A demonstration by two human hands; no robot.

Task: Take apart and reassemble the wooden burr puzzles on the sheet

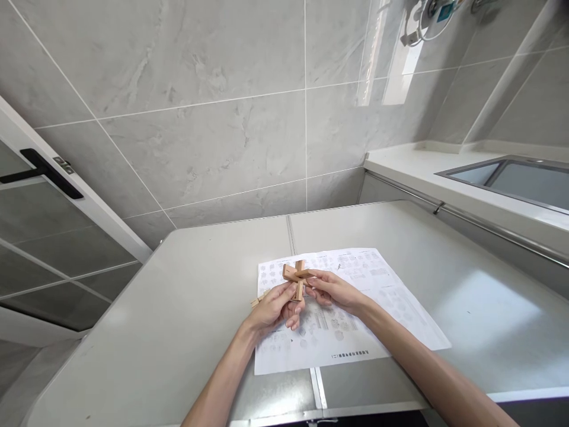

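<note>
A light-brown wooden assembly of crossed rectangular blocks [291, 273] is held between both hands, above the upper left part of a large white paper sheet printed with small grey diagrams [284, 357]. The left hand [279, 302] grasps its lower part, thumb pressed against an upright block; the right hand [333, 289] has its fingers closed on a block at its right side. Pale wooden pieces [258, 301], partly hidden by the left hand, lie at the sheet's left edge; their number cannot be told. The sheet lies across the seam of a glossy pale-grey surface [186, 308], near a wall of grey marbled tiles [200, 142].
</note>
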